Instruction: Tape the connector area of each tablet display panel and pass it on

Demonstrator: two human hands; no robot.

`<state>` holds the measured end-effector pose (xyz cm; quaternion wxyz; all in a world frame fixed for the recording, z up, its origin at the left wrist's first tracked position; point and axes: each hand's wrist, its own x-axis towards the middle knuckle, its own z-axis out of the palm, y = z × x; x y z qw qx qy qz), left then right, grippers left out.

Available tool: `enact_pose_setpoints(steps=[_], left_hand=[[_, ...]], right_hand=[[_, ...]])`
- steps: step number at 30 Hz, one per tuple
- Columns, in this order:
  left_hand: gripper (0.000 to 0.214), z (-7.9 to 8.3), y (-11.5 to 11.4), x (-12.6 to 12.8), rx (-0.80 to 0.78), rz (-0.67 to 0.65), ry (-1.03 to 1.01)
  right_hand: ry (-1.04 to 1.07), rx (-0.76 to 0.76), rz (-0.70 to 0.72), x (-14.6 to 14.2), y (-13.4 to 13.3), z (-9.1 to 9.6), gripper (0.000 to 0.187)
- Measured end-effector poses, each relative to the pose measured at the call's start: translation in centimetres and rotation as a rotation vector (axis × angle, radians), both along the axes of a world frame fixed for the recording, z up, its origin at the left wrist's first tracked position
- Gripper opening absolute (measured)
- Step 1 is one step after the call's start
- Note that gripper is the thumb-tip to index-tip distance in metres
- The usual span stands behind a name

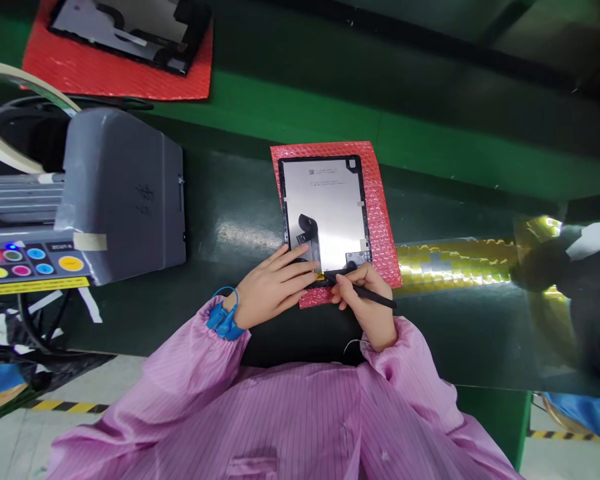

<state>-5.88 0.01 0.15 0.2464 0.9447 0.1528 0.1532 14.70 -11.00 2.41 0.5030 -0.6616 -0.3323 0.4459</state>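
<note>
A tablet screen panel (325, 207) with a silvery back and black frame lies on a red bubble-wrap sheet (380, 227). My left hand (280, 280) rests flat over its lower left edge, fingers stretched out across the frame and a dark flex cable (307, 227). In my right hand (365, 293) is a slim black pen-like tool (375, 296), held like a pen. Its tip meets the panel's lower edge beside a small yellow patch (321, 275), close to my left fingertips. A blue wrist strap (225, 321) circles my left wrist.
A grey tape dispenser machine (125, 193) with lit buttons stands at left, a cream ring (30, 157) behind it. Another panel (130, 33) lies on red bubble wrap (115, 77) at the back left. Yellow film strips (455, 267) stretch across the bench at right.
</note>
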Motion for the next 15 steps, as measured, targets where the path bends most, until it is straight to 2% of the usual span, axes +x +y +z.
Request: enact_pose_setpoints(steps=[3, 7, 10, 12, 15], left_hand=[[0.032, 0.0, 0.1, -0.1, 0.035, -0.016, 0.007], [0.042, 0.0, -0.7, 0.6, 0.073, 0.018, 0.045], [0.055, 0.1, -1.6, 1.2, 0.041, 0.067, 0.044], [0.061, 0.3, -2.0, 0.8, -0.071, 0.144, -0.036], [0.059, 0.6, -1.9, -2.7, -0.453, 0.307, -0.344]], right_hand=[[-0.042, 0.003, -0.011, 0.2, -0.1, 0.0, 0.030], [-0.089, 0.115, -0.180, 0.9, -0.2, 0.2, 0.032], [-0.063, 0.178, -0.237, 1.4, -0.2, 0.1, 0.033], [-0.023, 0.197, -0.234, 1.5, -0.2, -0.1, 0.032], [0.035, 0.223, -0.237, 1.3, -0.2, -0.2, 0.029]])
